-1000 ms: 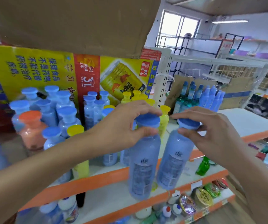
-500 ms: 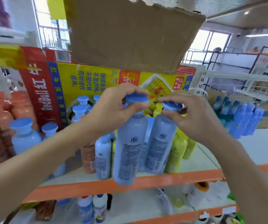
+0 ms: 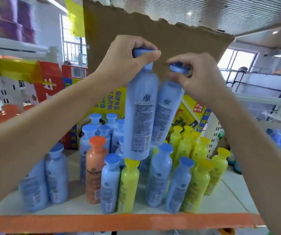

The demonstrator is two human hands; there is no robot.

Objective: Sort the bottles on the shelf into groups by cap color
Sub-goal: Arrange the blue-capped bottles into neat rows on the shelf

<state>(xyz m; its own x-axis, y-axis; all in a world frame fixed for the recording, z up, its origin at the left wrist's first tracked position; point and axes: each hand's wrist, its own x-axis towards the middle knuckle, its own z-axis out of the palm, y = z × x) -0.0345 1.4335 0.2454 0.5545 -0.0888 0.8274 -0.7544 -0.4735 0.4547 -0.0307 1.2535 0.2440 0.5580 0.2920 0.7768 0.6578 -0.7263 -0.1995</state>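
Left hand (image 3: 126, 65) and right hand (image 3: 201, 81) hold bottles (image 3: 141, 116) above crowded shelf (image 3: 119, 223).

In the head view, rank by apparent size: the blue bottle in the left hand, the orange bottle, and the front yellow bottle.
1. Blue bottle in the left hand, nearest the camera.
2. Orange bottle.
3. Yellow bottle, only slightly smaller.
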